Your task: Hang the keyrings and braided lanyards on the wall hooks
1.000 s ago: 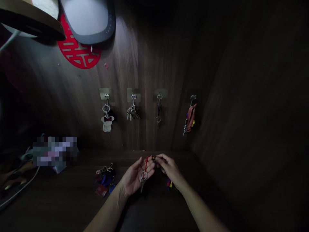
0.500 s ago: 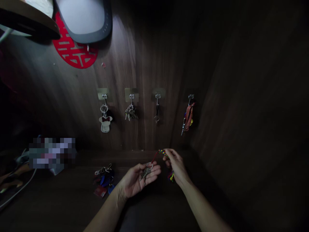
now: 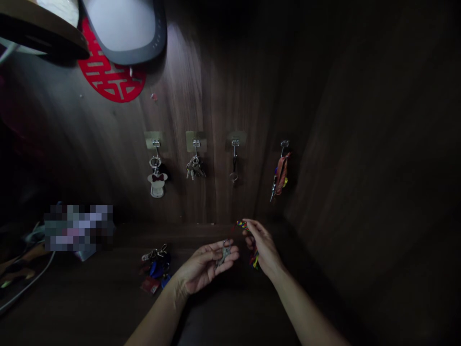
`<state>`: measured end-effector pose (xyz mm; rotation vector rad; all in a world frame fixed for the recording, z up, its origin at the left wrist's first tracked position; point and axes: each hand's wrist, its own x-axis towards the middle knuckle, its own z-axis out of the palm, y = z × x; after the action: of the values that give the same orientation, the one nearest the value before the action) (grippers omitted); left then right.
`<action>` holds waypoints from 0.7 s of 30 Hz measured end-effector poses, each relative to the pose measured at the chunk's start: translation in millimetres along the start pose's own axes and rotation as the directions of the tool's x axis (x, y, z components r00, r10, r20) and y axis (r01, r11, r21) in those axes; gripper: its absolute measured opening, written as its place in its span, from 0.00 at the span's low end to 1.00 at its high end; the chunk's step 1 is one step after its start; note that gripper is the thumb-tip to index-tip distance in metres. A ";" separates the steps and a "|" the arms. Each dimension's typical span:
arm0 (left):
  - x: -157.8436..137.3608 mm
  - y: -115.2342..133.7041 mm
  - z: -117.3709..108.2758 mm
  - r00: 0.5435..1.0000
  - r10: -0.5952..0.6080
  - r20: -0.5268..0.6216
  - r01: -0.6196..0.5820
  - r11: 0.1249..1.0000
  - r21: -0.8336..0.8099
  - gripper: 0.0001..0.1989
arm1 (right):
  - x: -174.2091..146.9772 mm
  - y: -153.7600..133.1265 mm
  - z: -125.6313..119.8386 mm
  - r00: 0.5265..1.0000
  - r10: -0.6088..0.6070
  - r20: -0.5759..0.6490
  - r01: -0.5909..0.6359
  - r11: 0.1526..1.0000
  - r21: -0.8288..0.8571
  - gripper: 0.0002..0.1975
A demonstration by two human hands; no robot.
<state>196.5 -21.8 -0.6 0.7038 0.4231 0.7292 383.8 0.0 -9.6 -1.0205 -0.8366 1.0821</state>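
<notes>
Palm up, my left hand [image 3: 205, 266] carries a small bunch of keys [image 3: 224, 254] on a ring, its thumb lying over them. My right hand [image 3: 262, 245] pinches a multicoloured braided cord [image 3: 242, 224] between thumb and fingers, just to the right of the keys. The cord's yellow and red tail [image 3: 255, 259] hangs below the right fingers. A thin red string shows faintly at the cord's left end; whether it joins the key ring cannot be made out. Both hands are above the dark wooden surface.
Several metal hooks line the wall, holding a white mouse-shaped keychain [image 3: 157, 182], a key bunch [image 3: 195, 167], a small ring on a black strap [image 3: 234, 175] and a reddish strap with keys [image 3: 283, 175]. Blue and red key tags [image 3: 156, 269] lie left of my hands. A white cable [image 3: 32, 283] runs farther left.
The left thumb has moved over the keys, and the key ring sits higher toward the fingertips. The red string beside the ring shows less. My right hand is almost unmoved.
</notes>
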 end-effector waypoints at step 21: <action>7.9 -3.0 0.1 0.963 0.140 -0.231 -0.140 0.990 0.018 0.16 | -4.9 2.4 2.2 0.990 -0.069 0.125 0.101 0.958 -0.269 0.18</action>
<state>203.3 -17.8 -3.5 0.6566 0.5917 0.9503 379.8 -3.9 -11.4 -1.1496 -1.1382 0.9751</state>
